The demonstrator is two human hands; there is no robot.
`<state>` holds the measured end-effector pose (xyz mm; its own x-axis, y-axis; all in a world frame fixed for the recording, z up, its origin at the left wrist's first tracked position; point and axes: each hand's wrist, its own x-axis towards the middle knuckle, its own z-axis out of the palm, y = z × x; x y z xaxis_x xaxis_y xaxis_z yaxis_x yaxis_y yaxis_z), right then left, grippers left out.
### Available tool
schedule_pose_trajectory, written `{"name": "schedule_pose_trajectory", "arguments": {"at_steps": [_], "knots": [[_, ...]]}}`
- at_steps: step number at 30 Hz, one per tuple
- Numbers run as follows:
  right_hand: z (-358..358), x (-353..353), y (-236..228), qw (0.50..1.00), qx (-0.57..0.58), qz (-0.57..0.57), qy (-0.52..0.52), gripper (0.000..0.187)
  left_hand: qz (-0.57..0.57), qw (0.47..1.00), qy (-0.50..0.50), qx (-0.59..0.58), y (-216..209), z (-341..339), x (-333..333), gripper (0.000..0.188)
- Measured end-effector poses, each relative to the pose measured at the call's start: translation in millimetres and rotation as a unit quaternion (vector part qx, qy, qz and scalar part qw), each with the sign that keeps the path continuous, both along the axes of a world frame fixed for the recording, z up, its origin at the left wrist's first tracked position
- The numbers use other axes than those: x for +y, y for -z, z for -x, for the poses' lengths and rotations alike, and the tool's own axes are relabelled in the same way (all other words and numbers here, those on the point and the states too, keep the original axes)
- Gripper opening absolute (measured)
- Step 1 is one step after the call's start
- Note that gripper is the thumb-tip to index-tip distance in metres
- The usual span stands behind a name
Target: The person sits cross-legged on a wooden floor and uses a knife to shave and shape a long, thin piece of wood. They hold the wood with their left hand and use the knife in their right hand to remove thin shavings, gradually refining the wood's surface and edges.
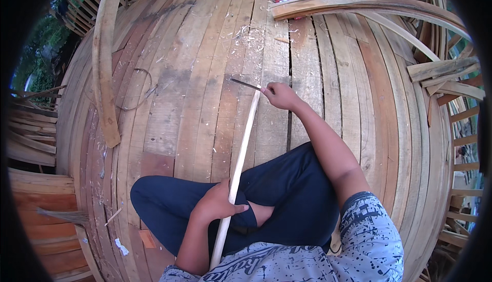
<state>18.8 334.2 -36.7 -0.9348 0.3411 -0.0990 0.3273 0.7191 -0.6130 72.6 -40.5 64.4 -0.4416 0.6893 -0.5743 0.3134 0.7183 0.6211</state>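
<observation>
A long pale wooden stick (243,151) slants from my lap up and away toward the middle of the floor. Low on it, above my crossed legs, my left hand (217,203) is wrapped round the wood with the thumb across it. Out at the far end, my right hand (279,95) is closed on a knife, its handle hidden in the fist. The dark, narrow knife blade (245,83) points left, at the stick's far tip; whether it touches the wood I cannot tell.
Wood shavings (249,38) lie scattered over the plank floor (205,102). A long board (104,72) leans at the left. Curved timbers (359,4) lie at the far right, with stacked planks (443,70) nearer. A twig broom (64,214) rests by the left edge.
</observation>
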Motion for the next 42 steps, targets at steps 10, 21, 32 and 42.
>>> {"name": "schedule_pose_trajectory", "arguments": {"at_steps": [10,21,32,42], "knots": [[-2,-27,-16,0.961,0.039,0.249,0.118,0.066,-0.062,0.955,-0.220,-0.191,-8,7,2,0.025],[-27,-134,-56,0.776,0.128,0.606,0.120,0.045,-0.037,0.921,-0.266,-0.282,-34,63,49,0.026],[-22,-99,-45,0.741,0.122,0.636,0.180,0.035,-0.303,0.634,-0.187,-0.687,15,28,10,0.053],[-23,-97,-47,0.773,0.086,0.615,0.134,0.039,-0.270,0.600,-0.281,-0.699,-8,8,-3,0.050]]}}
